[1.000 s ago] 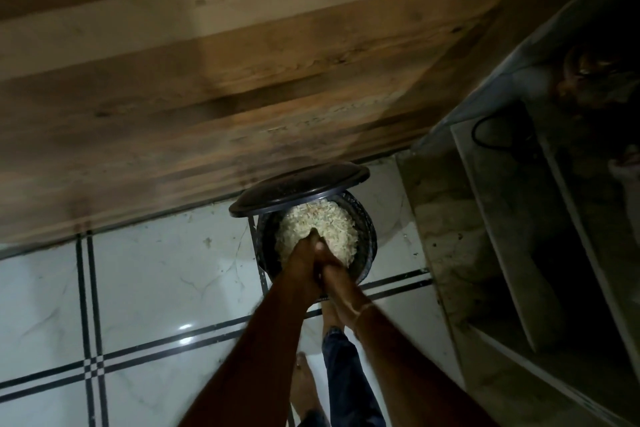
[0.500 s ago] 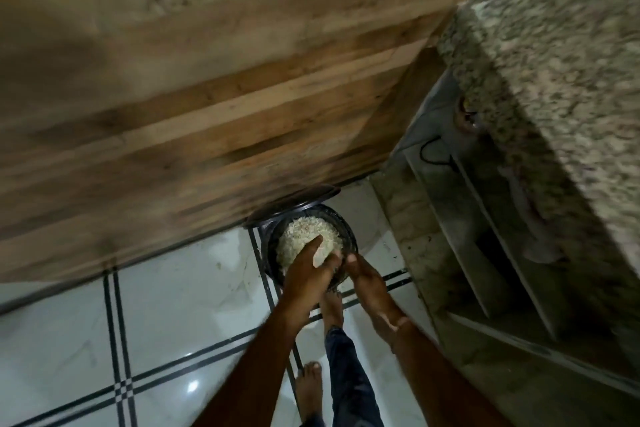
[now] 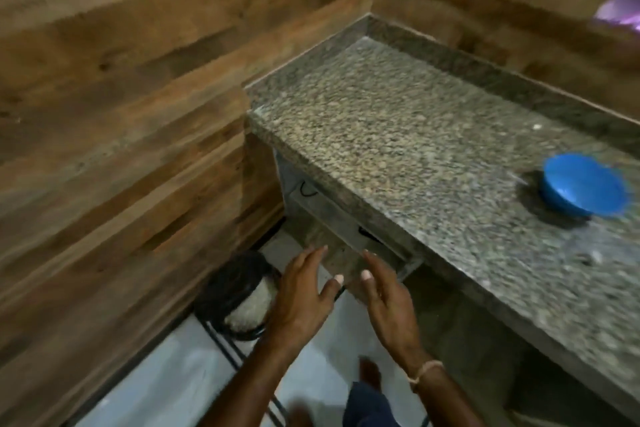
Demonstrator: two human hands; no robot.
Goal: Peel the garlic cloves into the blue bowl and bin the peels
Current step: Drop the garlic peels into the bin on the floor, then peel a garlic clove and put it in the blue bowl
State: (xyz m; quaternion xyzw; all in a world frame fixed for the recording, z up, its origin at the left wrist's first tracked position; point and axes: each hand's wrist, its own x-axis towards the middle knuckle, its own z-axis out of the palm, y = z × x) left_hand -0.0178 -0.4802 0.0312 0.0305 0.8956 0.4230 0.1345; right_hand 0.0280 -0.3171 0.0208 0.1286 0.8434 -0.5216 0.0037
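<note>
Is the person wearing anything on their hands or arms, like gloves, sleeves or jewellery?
No gloves: the left hand and right hand are bare, and no sleeves show on either forearm. The one thing worn is a thin pale string band round the right wrist. No ring or watch can be made out, though the picture is blurred.

A thin, pale twisted-cord bracelet (image 3: pixel 424 371) circles the right wrist, at about five o'clock. At six o'clock a dark blue cloth trouser leg (image 3: pixel 367 406) ends above a bare foot (image 3: pixel 370 374). The left hand (image 3: pixel 304 291) and right hand (image 3: pixel 388 295) are bare.
</note>
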